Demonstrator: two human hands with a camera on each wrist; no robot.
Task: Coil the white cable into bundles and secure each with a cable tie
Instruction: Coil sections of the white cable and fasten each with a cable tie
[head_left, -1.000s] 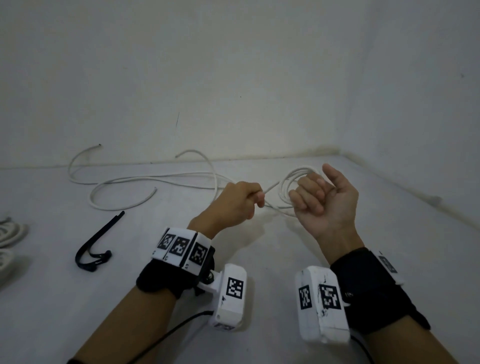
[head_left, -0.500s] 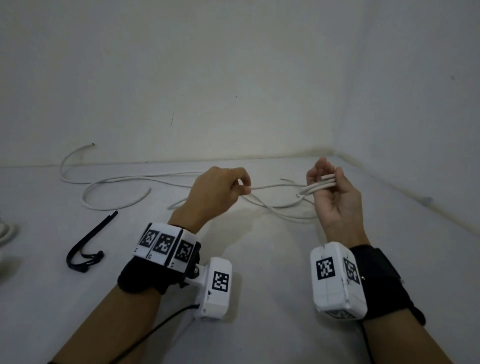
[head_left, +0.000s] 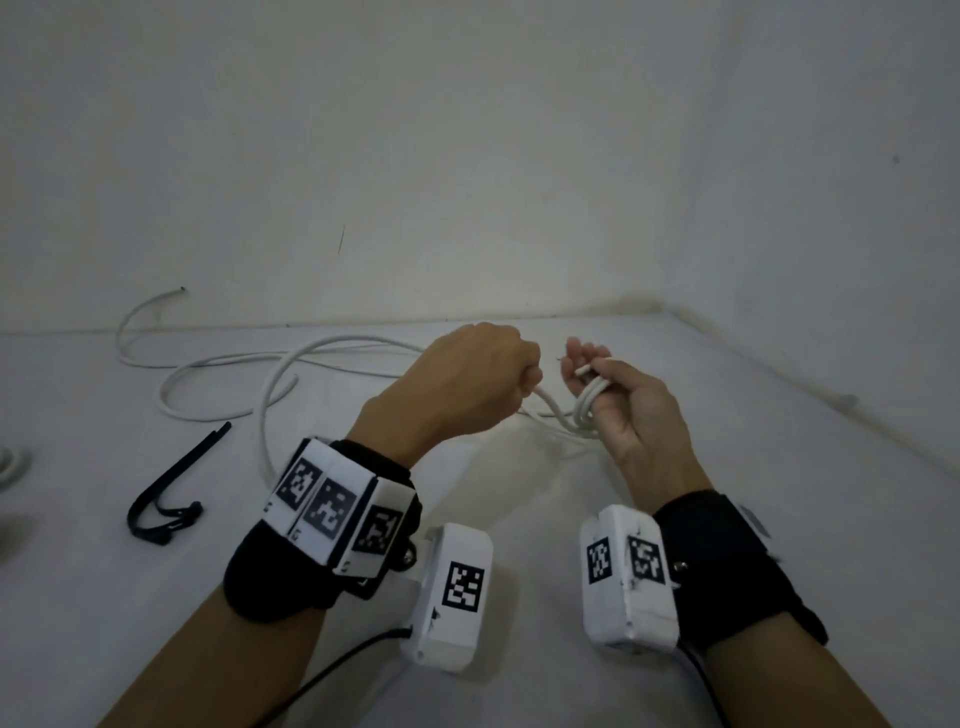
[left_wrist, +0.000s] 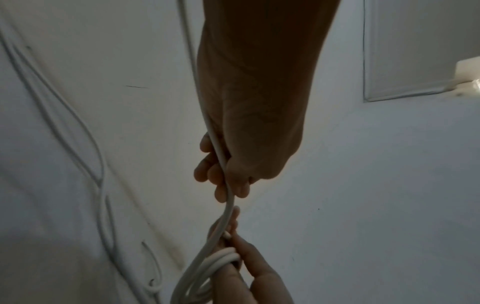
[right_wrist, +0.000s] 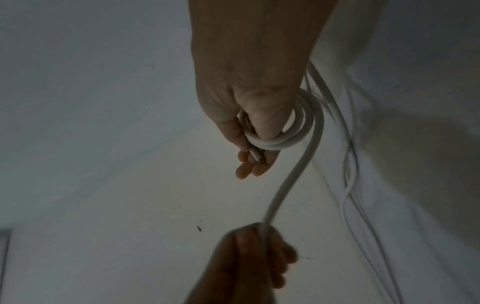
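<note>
The white cable (head_left: 218, 364) snakes over the white table (head_left: 519, 519) at the back left. My left hand (head_left: 498, 374) is a fist that grips a run of it just left of my right hand; in the left wrist view the cable (left_wrist: 221, 156) passes through the curled fingers (left_wrist: 207, 174). My right hand (head_left: 597, 384) holds several small loops (head_left: 589, 410), which lie round the thumb in the right wrist view (right_wrist: 285, 139). The cut cable end (right_wrist: 255, 156) lies across its fingers. A black cable tie (head_left: 171, 488) lies on the table at the left.
A wound white coil (head_left: 10, 462) shows at the far left edge. The table meets white walls (head_left: 467, 156) at the back and the right. Loose cable loops cover the back left of the table.
My left hand has come right, close to my right hand, with the cable in its grip. My right hand has turned, and the loops now sit round its thumb. The slack has shifted.
</note>
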